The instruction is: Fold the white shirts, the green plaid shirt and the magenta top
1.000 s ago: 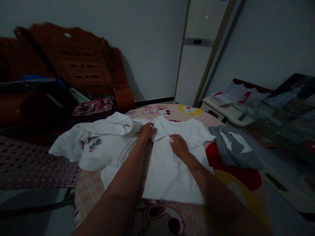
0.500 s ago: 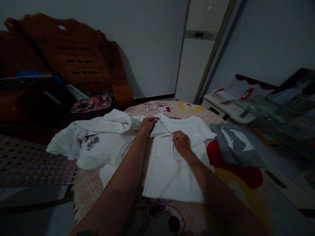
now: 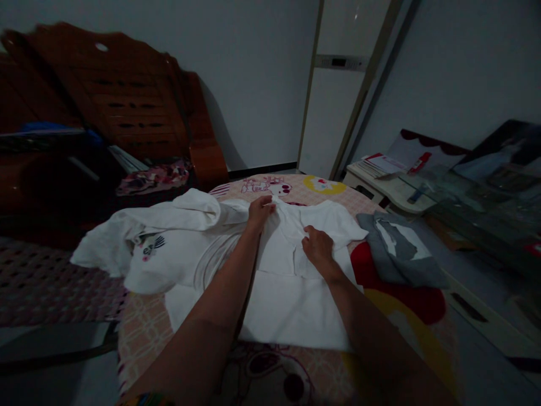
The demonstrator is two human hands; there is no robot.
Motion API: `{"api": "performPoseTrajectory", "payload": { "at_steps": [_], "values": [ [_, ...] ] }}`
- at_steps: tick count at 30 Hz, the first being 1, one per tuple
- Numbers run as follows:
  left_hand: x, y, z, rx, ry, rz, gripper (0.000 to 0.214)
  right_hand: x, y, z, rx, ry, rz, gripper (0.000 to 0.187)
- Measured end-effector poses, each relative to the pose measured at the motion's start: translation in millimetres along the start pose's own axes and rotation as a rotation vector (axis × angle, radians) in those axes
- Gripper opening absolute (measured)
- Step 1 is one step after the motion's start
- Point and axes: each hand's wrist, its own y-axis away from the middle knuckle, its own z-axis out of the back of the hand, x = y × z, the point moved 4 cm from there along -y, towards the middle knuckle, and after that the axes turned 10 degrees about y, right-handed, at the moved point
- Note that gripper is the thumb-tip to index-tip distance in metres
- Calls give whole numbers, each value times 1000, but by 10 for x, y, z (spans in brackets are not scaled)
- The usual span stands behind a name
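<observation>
A white short-sleeved shirt [image 3: 291, 310] lies spread on a round table, its collar end away from me. My left hand [image 3: 261, 213] is closed, pinching the cloth near the collar at the shirt's left shoulder side. My right hand [image 3: 318, 246] rests over the upper middle of the shirt, its fingers curled at the fabric; the fingertips are partly hidden. Against the shirt's left side lies a bunched white garment [image 3: 177, 248] with a small dark and pink print. A grey folded garment [image 3: 401, 248] with a white patch sits to the right.
The table wears a pink patterned cloth [image 3: 143, 321] with cartoon figures. Behind left stands a carved wooden bench [image 3: 127, 107] with things on its seat. A tall white air conditioner [image 3: 332, 107] is at the back. At right are a low cabinet [image 3: 393, 189] with papers and a glass shelf [image 3: 465, 208].
Both hands have stayed near the shirt's collar end. The flap of cloth between them has come down flatter, and my right hand has shifted slightly right. The camera has turned a little.
</observation>
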Motion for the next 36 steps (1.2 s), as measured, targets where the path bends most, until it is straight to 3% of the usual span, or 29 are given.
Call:
{"api": "performPoseTrajectory", "payload": {
  "at_steps": [2, 5, 10, 15, 20, 26, 30, 33, 36],
  "values": [
    [-13, -40, 139, -77, -155, -96, 29, -6, 12, -2, 4, 19, 10, 38],
    [17, -60, 283, -69, -402, -122, 24, -15, 19, 18, -53, -6, 15, 35],
    [78, -40, 318, -33, -525, -141, 31, 68, -25, -4, -219, -144, 191, 41],
    [64, -43, 268, 43, -590, -180, 35, 126, -26, -141, -163, -169, 251, 48],
    [50, -36, 247, 117, -681, -227, 35, 170, 9, -66, -141, -93, 242, 44],
    [68, -27, 220, 145, -760, -268, 36, 367, -279, 19, -39, 43, 285, 28],
    [84, -29, 220, 175, -788, -263, 37, 333, -528, 72, -50, -4, 159, 31],
    [101, -42, 217, 194, -797, -283, 38, 121, -608, 100, -143, -155, -21, 37],
    [128, -56, 201, 211, -803, -317, 42, -86, -582, 83, -167, -208, -59, 37]
  ]
}}
